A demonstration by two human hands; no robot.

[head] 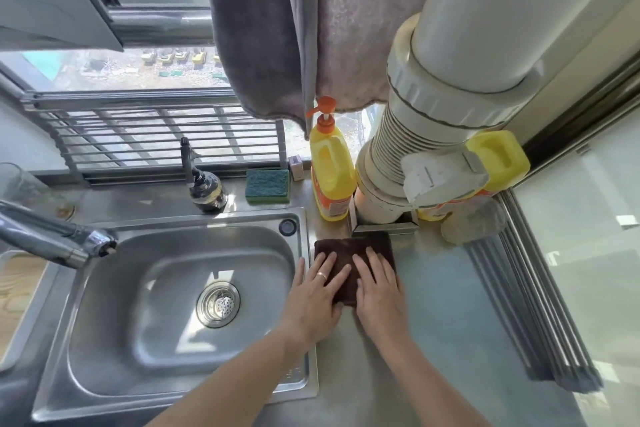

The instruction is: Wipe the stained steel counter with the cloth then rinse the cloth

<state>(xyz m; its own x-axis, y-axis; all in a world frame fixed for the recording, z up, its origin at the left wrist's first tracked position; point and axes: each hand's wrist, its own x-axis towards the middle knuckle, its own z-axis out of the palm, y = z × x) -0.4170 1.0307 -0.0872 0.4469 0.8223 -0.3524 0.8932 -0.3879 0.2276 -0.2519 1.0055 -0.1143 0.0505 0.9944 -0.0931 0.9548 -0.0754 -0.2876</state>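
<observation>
Cloth, dark brown, lies flat on the steel table just right of the sink. The left hand and right hand both press it with fingers straight, gripping nothing. Wiping seems under way; whether stains remain is hard to tell through the glare. Rinsing is not yet done. Ahead, the pipe base and yellow bottle crowd the back edge; open steel lies to the right and toward the person.

near half of the cloth hidden under both hands, tap cut off at left edge, bottle label unreadable
</observation>
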